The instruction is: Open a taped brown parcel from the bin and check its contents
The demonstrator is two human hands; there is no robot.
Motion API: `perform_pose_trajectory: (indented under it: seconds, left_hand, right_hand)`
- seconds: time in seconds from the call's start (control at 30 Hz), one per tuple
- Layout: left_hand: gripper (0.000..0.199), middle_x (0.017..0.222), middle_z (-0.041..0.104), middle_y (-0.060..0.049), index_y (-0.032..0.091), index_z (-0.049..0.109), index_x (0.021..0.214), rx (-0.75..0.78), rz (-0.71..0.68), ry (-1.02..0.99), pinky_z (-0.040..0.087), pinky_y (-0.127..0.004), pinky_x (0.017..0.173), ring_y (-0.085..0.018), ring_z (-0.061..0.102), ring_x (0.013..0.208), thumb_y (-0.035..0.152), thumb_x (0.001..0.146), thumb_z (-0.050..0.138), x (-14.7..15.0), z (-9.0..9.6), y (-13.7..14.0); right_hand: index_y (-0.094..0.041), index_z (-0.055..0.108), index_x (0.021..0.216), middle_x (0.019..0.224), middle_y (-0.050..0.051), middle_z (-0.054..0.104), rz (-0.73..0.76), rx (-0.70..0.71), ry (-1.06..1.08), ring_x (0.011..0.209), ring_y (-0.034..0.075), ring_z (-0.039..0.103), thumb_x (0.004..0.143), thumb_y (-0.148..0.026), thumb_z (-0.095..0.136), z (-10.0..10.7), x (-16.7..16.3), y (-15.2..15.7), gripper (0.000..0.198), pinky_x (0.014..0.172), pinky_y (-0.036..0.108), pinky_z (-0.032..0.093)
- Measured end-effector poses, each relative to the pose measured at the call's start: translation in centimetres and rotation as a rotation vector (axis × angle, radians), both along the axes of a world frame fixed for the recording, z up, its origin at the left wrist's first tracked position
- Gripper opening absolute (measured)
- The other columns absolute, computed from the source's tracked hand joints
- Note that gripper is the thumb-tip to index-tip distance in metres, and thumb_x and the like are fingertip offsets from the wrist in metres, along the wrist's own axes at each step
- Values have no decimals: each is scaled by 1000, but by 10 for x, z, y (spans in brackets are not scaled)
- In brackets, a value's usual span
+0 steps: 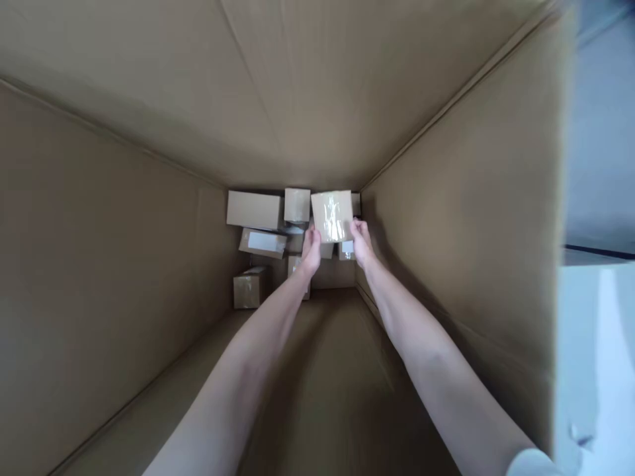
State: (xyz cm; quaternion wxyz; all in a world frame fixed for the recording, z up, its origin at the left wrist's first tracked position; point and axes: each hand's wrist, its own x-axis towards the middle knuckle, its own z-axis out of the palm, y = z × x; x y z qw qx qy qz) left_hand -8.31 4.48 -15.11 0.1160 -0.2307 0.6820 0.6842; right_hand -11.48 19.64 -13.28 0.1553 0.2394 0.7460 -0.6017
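Note:
A small taped cardboard box [332, 217] is held between my two hands, deep inside a very large carton. My left hand [311, 248] grips its lower left side, and my right hand [361, 239] presses on its lower right side. Shiny clear tape runs down the face turned toward me. Behind and below it, a box with a white label [346, 248] shows in part near my right hand. Close to my left hand, an upright box [294, 266] is partly covered by that hand and forearm.
Several small boxes lie at the carton's bottom: a long box [254, 209], a cube-like box [297, 205], a tilted labelled box [263, 243] and a taped box [247, 291]. Tall carton walls [476, 218] surround my arms. Beyond the right edge is a blurred pale area.

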Motion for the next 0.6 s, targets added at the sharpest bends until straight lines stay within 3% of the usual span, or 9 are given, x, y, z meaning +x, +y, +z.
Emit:
perform_pose_trajectory:
  seconds: [0.17,0.3,0.43,0.5,0.6]
  left_hand:
    - [71,141,46,-14,19,47,124,-37,9,195,29,-43,113,-27,38,136,75,82,37,34,118,-26]
    - [78,143,42,-18,17,46,127,28,-20,440,33,-45,111,-30,40,134,78,78,40,59,236,-41]
    - [86,148,36,-17,20,36,141,56,-102,601,32,-47,112,-32,36,137,78,77,41,101,353,-46]
    - [89,152,31,-15,22,32,145,53,-169,630,26,-47,115,-32,30,140,79,76,41,129,398,-47]
    - [89,155,27,-10,26,28,149,124,-293,626,20,-45,119,-30,24,144,79,77,38,168,440,-48]
  right_hand:
    - [-22,53,111,125,8,58,-33,-75,110,119,23,51,82,-67,45,107,36,-23,54,104,39,38]
    - [-24,48,127,129,9,54,-36,-112,279,124,26,48,81,-67,48,219,81,-34,63,108,44,36]
    - [-29,29,146,150,7,30,2,-108,451,142,27,25,80,-66,52,336,142,-41,80,118,45,20]
    - [-30,22,150,155,4,21,3,-93,504,146,25,13,80,-67,52,386,175,-41,84,121,45,11]
    - [-32,16,152,159,-1,15,12,-208,535,147,22,9,81,-68,50,435,222,-41,87,121,43,10]
